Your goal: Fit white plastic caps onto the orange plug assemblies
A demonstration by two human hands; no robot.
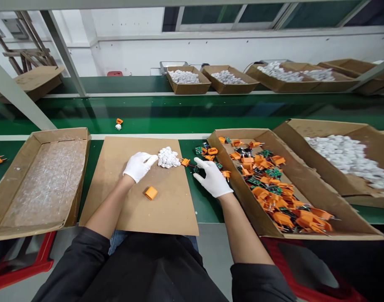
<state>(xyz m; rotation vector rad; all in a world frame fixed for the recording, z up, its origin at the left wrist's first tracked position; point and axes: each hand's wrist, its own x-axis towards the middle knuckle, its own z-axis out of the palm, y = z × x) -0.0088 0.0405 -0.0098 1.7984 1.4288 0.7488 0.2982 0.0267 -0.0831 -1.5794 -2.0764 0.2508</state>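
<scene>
Black top point(160, 268), blue jeans point(115, 240), white gloves point(213, 178) on both hands point(138, 166)
Sleeves point(81, 256) are kinda loose and end partway up the forearms point(110, 205); gloves look thin and stop around the wrists point(125, 183).

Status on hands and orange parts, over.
Left hand beside white pile, contact unclear. Right hand open at loose parts. Orange piece on cardboard sheet. Parts box close at right.

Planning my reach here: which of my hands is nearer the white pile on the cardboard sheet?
Left. Your left hand is at the left edge of the white pile; your right hand is farther off, past the sheet on its right.
</scene>
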